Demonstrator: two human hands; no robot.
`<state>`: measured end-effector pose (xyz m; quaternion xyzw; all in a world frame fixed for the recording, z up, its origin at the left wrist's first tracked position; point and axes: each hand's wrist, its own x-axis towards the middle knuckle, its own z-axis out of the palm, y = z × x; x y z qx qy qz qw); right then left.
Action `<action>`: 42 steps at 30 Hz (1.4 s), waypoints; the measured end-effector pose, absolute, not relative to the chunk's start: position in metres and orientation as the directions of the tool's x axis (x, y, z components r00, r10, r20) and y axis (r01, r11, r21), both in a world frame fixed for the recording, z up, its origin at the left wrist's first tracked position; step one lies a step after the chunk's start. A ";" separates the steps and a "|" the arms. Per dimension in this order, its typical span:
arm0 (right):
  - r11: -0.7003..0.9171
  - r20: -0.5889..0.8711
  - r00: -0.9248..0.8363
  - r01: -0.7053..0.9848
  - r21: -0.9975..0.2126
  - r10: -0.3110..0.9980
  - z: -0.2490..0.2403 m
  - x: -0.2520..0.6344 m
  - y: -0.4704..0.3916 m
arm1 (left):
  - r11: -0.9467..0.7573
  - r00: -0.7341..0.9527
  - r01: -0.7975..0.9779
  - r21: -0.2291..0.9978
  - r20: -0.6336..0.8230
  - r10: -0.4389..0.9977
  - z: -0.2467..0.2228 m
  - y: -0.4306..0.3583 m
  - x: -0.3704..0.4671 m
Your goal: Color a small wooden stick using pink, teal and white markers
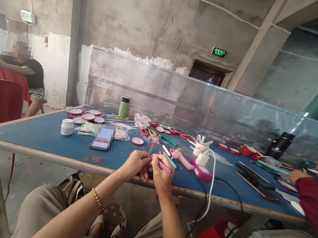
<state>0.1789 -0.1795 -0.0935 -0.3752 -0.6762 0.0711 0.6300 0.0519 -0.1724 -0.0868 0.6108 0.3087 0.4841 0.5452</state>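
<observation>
Both my hands meet at the front edge of the blue table [45,133]. My left hand [136,163] has its fingers closed around a small piece with a red and green tip [152,149]. A pink pen-like tool [164,167] is gripped in my right hand [162,175], its end close to the small piece. Just behind my hands are a turquoise tool [172,161], a white marker [166,150] and a round white disc with a red rim [137,141]. A pink glue-gun-like tool [182,158] lies to the right.
Left on the table are a white jar [67,127], a phone [102,139] and a green bottle [123,108]. Right are a cup of pens [201,148], cables, two dark phones [254,180] and another person's red sleeve [317,196]. A perforated metal screen [151,89] stands behind.
</observation>
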 end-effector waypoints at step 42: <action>0.746 0.869 0.048 0.491 -0.450 0.493 -0.094 0.178 -0.177 | -0.195 0.328 -0.179 0.964 0.245 0.912 -0.086 -0.173 0.052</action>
